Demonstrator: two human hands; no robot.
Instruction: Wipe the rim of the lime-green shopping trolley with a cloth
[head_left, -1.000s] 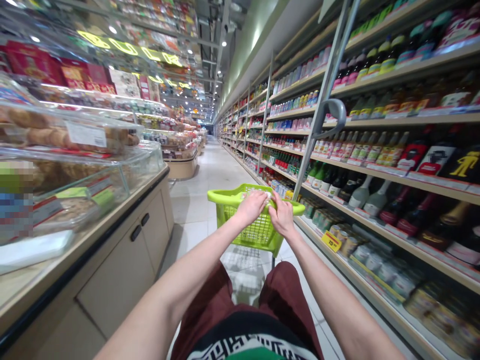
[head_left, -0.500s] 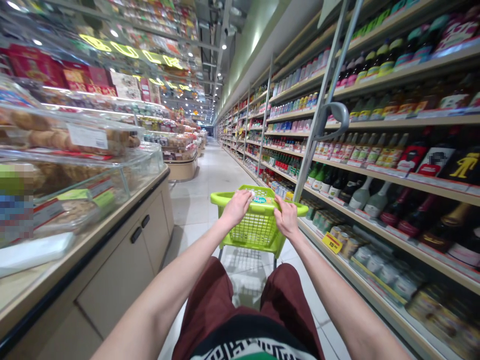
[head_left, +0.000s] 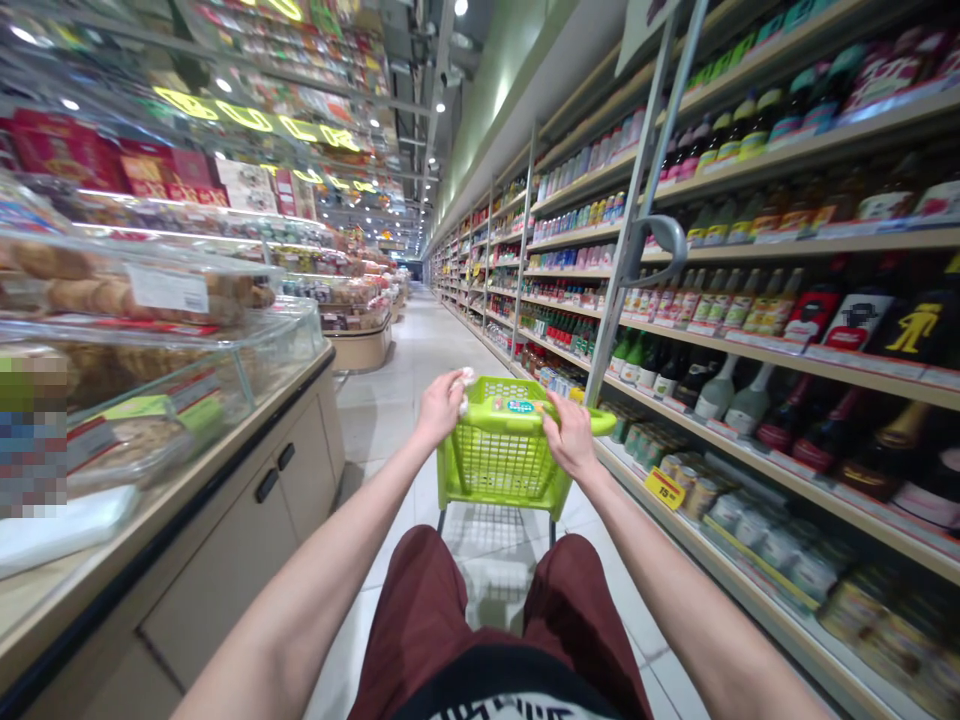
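Ahead of my knees stands a lime-green shopping cart (head_left: 504,465) with a mesh basket and a round-ended push bar (head_left: 491,415). A printed sticker (head_left: 520,406) shows at the bar's middle. My left hand (head_left: 441,408) is closed at the bar's left end, with a crumpled white tissue (head_left: 466,378) showing at its fingertips. The fingers of my right hand (head_left: 571,436) wrap around the bar right of the sticker, thumb toward the middle. Nothing shows inside the visible part of the basket.
Shelves of bottles and cans (head_left: 739,310) line the right side, with a grey handle (head_left: 664,248) on a slanted ladder rail. A counter with packaged baked goods (head_left: 161,290) runs along the left. A tiled aisle (head_left: 431,330) stretches ahead between them.
My left hand has slid left along the bar from near the sticker to the left end, and the white tissue shows more clearly. My right hand stays on the bar.
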